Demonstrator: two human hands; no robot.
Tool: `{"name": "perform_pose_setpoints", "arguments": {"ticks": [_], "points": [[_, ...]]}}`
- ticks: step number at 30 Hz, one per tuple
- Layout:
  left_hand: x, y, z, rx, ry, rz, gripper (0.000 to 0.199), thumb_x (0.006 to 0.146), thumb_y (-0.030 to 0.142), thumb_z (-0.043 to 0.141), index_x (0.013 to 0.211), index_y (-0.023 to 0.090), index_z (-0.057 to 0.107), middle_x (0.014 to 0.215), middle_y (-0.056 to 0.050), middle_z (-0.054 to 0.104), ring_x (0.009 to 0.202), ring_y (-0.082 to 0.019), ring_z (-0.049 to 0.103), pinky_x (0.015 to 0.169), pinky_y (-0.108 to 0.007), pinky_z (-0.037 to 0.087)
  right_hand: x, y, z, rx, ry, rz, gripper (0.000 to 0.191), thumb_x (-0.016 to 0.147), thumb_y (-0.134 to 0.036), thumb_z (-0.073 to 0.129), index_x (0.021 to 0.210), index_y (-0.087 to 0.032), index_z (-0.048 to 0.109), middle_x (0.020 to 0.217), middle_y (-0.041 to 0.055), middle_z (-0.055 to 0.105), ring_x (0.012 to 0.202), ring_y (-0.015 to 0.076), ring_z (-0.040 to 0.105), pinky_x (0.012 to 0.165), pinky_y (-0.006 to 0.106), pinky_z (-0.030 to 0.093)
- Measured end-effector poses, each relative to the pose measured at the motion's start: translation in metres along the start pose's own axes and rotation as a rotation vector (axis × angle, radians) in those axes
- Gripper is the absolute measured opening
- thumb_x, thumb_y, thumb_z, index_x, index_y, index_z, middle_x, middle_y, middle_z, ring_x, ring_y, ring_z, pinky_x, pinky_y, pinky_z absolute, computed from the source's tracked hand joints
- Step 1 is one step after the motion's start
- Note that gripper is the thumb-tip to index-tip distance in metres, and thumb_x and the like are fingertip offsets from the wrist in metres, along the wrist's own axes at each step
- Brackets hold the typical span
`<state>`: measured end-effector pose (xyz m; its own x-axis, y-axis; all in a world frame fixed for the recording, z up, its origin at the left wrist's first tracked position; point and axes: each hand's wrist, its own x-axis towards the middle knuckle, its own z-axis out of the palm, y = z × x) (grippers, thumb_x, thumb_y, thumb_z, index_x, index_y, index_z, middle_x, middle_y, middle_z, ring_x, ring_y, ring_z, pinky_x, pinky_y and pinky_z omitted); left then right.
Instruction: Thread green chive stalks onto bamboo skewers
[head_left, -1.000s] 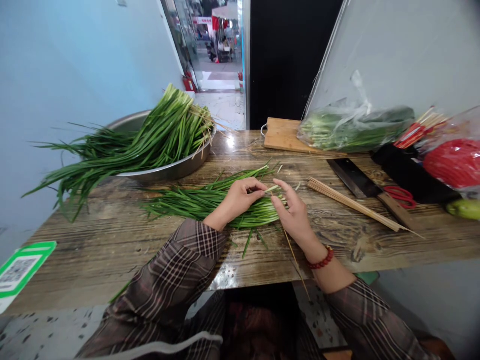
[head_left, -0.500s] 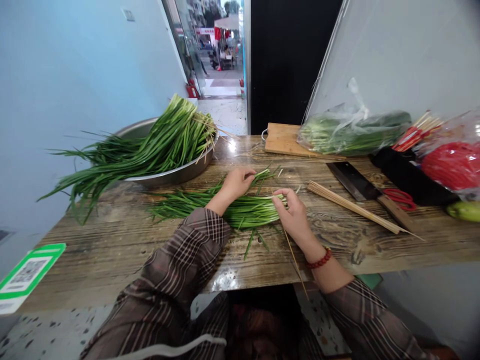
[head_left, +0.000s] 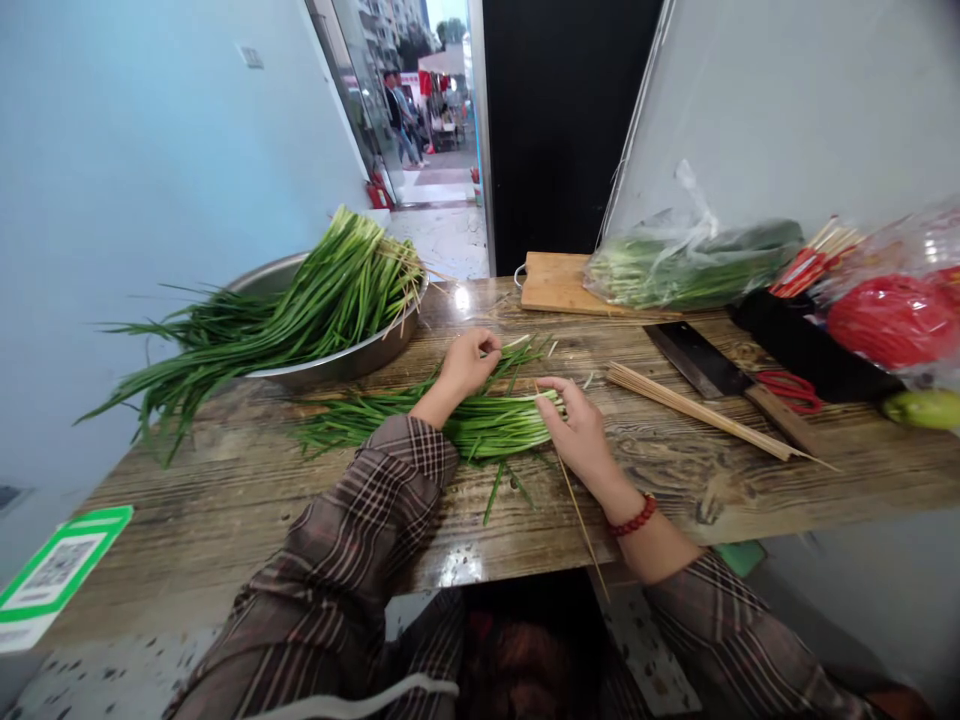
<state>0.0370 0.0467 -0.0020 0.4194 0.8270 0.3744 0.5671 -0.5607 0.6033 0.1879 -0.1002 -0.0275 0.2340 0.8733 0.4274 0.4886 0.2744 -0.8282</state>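
A bunch of garlic chives (head_left: 499, 428) lies across the table before me, leafy ends left and pale ends right. At those pale ends is my right hand (head_left: 577, 430), closed with thumb and forefinger about a thin bamboo skewer (head_left: 581, 522). The skewer's lower end sticks out past the table's front edge, and its tip shows by my forefinger. My left hand (head_left: 466, 365) is above the bunch, fingers curled into a pinch; what is in them, if anything, I cannot make out. Loose chive pieces (head_left: 527, 350) lie just right of it.
A steel basin (head_left: 352, 362) heaped with skewered chives stands at the left. To the right lie a bundle of skewers (head_left: 694, 410), a cleaver (head_left: 694, 358) and a red-handled pair of scissors (head_left: 791, 390). Behind are a cutting board (head_left: 555, 282) and bagged greens (head_left: 690, 265).
My left hand has drawn slightly back from the loose chive tips, its fingers more curled. My right hand stays at the pale ends with the skewer. The view has shifted a little.
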Motion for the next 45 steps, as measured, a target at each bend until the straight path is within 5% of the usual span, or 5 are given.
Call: {"name": "perform_pose_setpoints", "arguments": {"ticks": [4, 11, 27, 45], "points": [[-0.022, 0.014, -0.005, -0.244, -0.113, -0.007, 0.016, 0.076, 0.013, 0.057, 0.089, 0.013, 0.065, 0.065, 0.001, 0.062, 0.060, -0.011, 0.055, 0.061, -0.023, 0.044, 0.000, 0.001, 0.000, 0.030, -0.005, -0.001, 0.026, 0.088, -0.037, 0.051, 0.104, -0.021, 0.064, 0.103, 0.0066, 0.071, 0.094, 0.0220, 0.065, 0.083, 0.034, 0.048], [-0.050, 0.033, -0.003, -0.256, -0.101, 0.026, 0.019, 0.078, 0.014, 0.057, 0.089, 0.014, 0.072, 0.089, -0.005, 0.072, 0.085, -0.017, 0.065, 0.085, -0.029, 0.048, -0.001, 0.000, -0.001, 0.060, -0.015, -0.014, 0.026, 0.087, -0.035, 0.052, 0.103, -0.020, 0.066, 0.102, 0.0062, 0.072, 0.095, 0.0215, 0.066, 0.086, 0.035, 0.049], [-0.057, 0.040, -0.005, -0.271, 0.008, 0.109, 0.013, 0.078, 0.011, 0.059, 0.081, 0.015, 0.071, 0.081, -0.004, 0.070, 0.078, -0.014, 0.063, 0.077, -0.027, 0.049, -0.002, -0.001, -0.003, 0.032, -0.044, -0.007, 0.028, 0.087, -0.033, 0.052, 0.107, -0.019, 0.066, 0.106, 0.0066, 0.072, 0.100, 0.0222, 0.065, 0.088, 0.035, 0.048], [-0.057, 0.035, -0.001, -0.300, -0.013, 0.163, 0.016, 0.079, 0.009, 0.058, 0.084, 0.017, 0.070, 0.083, -0.004, 0.067, 0.082, -0.015, 0.062, 0.080, -0.028, 0.048, -0.002, -0.001, -0.003, 0.041, -0.068, 0.009, 0.028, 0.088, -0.036, 0.051, 0.107, -0.021, 0.066, 0.106, 0.0060, 0.071, 0.100, 0.0220, 0.065, 0.088, 0.035, 0.048]]}}
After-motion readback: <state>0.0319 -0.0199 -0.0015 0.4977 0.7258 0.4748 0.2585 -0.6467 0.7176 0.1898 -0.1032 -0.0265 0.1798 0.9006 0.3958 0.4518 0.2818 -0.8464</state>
